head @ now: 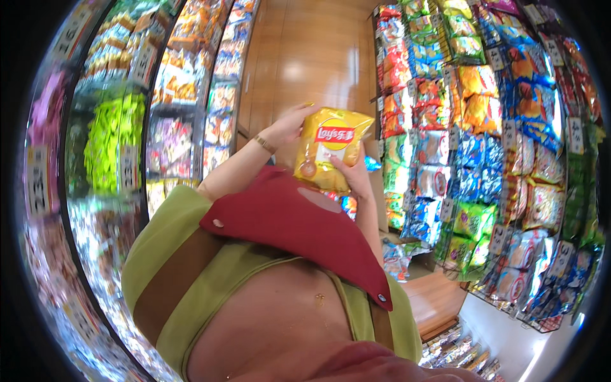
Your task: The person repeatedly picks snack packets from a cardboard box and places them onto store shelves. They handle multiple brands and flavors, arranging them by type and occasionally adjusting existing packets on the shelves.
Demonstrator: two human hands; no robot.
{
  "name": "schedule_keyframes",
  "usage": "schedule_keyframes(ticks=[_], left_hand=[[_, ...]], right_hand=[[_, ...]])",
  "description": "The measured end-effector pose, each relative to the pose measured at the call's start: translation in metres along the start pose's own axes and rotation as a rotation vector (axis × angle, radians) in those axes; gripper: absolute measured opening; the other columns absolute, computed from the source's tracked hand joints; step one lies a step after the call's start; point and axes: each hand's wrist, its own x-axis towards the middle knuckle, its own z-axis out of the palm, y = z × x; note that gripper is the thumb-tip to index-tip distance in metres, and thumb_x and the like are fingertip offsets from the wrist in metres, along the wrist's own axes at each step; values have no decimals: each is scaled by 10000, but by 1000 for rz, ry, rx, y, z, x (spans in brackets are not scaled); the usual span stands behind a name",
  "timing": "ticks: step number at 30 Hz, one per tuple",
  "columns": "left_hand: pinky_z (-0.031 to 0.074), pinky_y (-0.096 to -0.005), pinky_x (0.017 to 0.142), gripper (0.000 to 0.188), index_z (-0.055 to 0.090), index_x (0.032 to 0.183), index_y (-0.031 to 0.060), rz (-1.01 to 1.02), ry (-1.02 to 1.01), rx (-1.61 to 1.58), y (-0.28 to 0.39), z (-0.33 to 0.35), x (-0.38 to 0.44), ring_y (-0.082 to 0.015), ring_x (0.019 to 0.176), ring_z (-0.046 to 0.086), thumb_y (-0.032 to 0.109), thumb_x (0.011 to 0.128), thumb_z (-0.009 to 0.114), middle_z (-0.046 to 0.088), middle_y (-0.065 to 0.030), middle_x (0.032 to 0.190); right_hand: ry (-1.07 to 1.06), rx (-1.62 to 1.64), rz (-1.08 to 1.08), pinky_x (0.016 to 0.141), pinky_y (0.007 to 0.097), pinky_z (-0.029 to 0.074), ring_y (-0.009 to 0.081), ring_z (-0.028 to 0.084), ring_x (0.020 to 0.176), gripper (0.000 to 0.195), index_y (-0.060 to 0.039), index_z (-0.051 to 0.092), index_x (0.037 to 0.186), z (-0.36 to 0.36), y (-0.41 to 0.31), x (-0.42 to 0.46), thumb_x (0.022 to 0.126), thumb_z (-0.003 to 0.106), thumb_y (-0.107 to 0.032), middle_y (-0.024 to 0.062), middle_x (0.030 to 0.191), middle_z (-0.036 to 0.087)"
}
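A yellow Lay's bag of potato chips [329,141] is held up in front of my chest, its printed front towards me. My left hand [289,125] grips its upper left edge, the fingers partly hidden behind it. On the lower right side, my right hand [355,173] holds the bag with the thumb across the front. Below and behind the bag shows part of a cardboard box [380,196], with a blue snack packet [372,164] near its edge. My red apron [291,215] hides much of what lies under my arms.
Wire racks of hanging snack bags [479,114] with price tags line the right side. Bins of small wrapped snacks [114,143] fill the left. Between them runs a shiny brown tiled floor [305,57]. More packets [397,260] lie low by my right elbow.
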Motion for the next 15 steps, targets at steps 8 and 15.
schedule_keyframes(ticks=[8,15], left_hand=[[511,-296,738,372,455,1139,-33,24,144,13,87,-18,68,-177,909,583,251,909,528,569,-112,1039],[475,-279,781,495,359,1258,13,86,278,83,156,-34,135,-166,1000,529,314,903,527,528,-91,1104]], right_hand=[[-40,139,183,891,318,464,172,544,1054,582,-34,377,1263,32,-27,110,773,690,-56,84,1149,553],[-94,264,300,860,322,480,169,557,1028,501,-32,431,1225,26,-39,224,795,680,-95,78,1144,563]])
